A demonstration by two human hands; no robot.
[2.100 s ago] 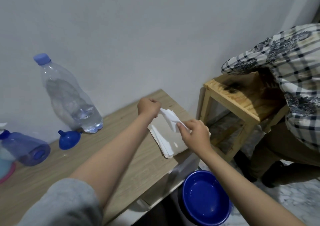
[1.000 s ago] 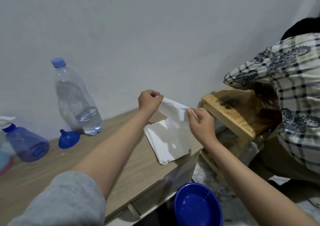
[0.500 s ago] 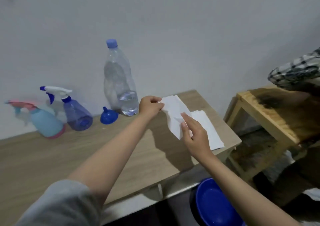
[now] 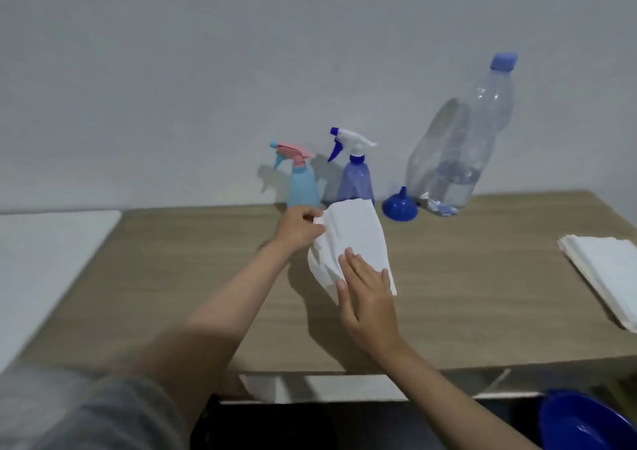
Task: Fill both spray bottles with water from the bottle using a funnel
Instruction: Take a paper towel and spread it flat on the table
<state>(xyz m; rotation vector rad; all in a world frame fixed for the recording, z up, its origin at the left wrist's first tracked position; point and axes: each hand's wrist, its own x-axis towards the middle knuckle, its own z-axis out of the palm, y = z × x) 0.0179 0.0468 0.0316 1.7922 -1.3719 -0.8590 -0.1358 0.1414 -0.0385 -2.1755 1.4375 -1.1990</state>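
Nearest the viewer, at the lower right below the table edge, sits a blue basin [image 4: 586, 425], partly out of frame. On the wooden table [image 4: 172, 294], the right hand [image 4: 367, 294] lies flat and open, palm down, pressing the near end of a white paper sheet [image 4: 355, 239]. The left hand [image 4: 300, 229] is closed in a pinch on the sheet's far left corner. A stack of white sheets [image 4: 606, 273] lies at the right edge, well apart.

Along the far wall, left to right: the light blue spray bottle [image 4: 303, 187], the purple spray bottle [image 4: 355, 182], the blue funnel [image 4: 400, 206] mouth-down, and the capped water bottle [image 4: 458, 153], roughly a third full. Both sprayer heads appear fitted, so no filling seems under way.

Risk: the sheet's far edge is just beside the spray bottles; spreading it further could nudge or topple them. Both hands are occupied, and the sheet lies between the person and the bottles.
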